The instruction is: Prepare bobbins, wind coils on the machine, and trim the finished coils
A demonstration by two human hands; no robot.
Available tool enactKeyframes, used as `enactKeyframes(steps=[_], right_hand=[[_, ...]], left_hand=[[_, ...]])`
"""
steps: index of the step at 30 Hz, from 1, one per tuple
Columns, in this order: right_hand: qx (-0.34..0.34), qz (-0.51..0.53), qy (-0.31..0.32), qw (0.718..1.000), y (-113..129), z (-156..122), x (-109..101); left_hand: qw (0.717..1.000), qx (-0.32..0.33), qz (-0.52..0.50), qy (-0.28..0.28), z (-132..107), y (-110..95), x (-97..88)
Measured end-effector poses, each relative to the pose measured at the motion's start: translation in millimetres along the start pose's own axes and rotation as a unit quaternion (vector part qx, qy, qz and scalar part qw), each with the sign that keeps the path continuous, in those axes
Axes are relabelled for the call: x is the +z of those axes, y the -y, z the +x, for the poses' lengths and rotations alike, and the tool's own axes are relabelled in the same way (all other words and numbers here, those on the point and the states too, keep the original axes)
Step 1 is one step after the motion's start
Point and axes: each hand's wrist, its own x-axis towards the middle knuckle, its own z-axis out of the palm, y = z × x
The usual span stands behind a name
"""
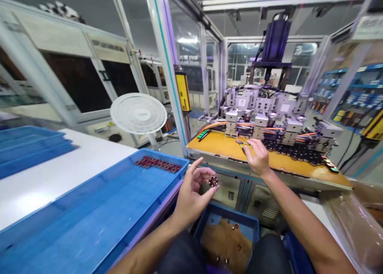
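Between the thumb and fingers of my left hand (196,190) is a small round motor stator (213,181) with dark and copper-coloured windings; a thin wire end hangs from it. My right hand (257,156) is closed on a small pair of cutters (243,146) with dark and yellow handles, just above the front of the yellow worktop (215,146). The palm side of that grip is hidden. Left of my left hand, a long blue tray (119,198) carries rows of similar stators (158,164) in its far corner.
A machine (263,106) with several grey stations stands along the worktop, dark round fixtures (296,152) in front. Below, a blue bin (254,226) holds cardboard and several loose small parts. A white fan (138,113) stands behind the tray. Yellow guards (183,91) flank the frame.
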Motion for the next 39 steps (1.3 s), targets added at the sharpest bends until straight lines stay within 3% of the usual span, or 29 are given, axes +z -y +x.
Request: enactKeyframes(steps=[3,5,7,12,19,22,24,26,28,30,32,37,39], right_hand=[[-0.080,0.063,0.063,0.993,69,-13,-41],[-0.190,0.072,0.168,0.965,108,-22,-65],[-0.225,0.045,0.244,0.942,131,-32,-78],[-0.159,0.056,0.341,0.925,135,-58,-86],[-0.140,0.189,0.362,0.902,139,-93,-98],[-0.064,0.213,0.388,0.894,135,-100,-98],[0.050,0.260,0.384,0.885,129,-98,-94],[0.201,0.332,0.327,0.862,125,-93,-87],[0.334,0.411,0.269,0.805,128,-89,-77],[0.416,0.481,0.248,0.731,135,-87,-65],[0.445,0.524,0.248,0.682,144,-90,-54],[0.484,0.564,0.160,0.650,160,-116,-45],[0.503,0.568,0.169,0.629,159,-125,-47]], left_hand=[[0.997,0.068,0.022,-0.010,-36,-10,-11.0],[0.996,0.088,0.022,-0.008,-52,-13,-14.9],[0.997,0.079,0.009,-0.005,-63,-15,-15.7],[0.999,0.037,-0.013,-0.014,-71,-18,-10.9],[0.993,-0.072,-0.097,-0.014,-64,-18,-9.4],[0.991,-0.068,-0.117,0.000,-66,-18,-11.6],[0.992,-0.045,-0.116,0.015,-70,-18,-12.4],[0.993,-0.023,-0.111,0.043,-76,-17,-11.6],[0.992,-0.002,-0.105,0.076,-81,-17,-9.1],[0.990,0.013,-0.101,0.097,-85,-16,-5.6],[0.990,0.018,-0.105,0.097,-87,-15,-2.4],[0.986,-0.022,-0.160,0.045,-87,-14,-2.0],[0.981,-0.042,-0.185,0.034,-86,-14,-5.2]])
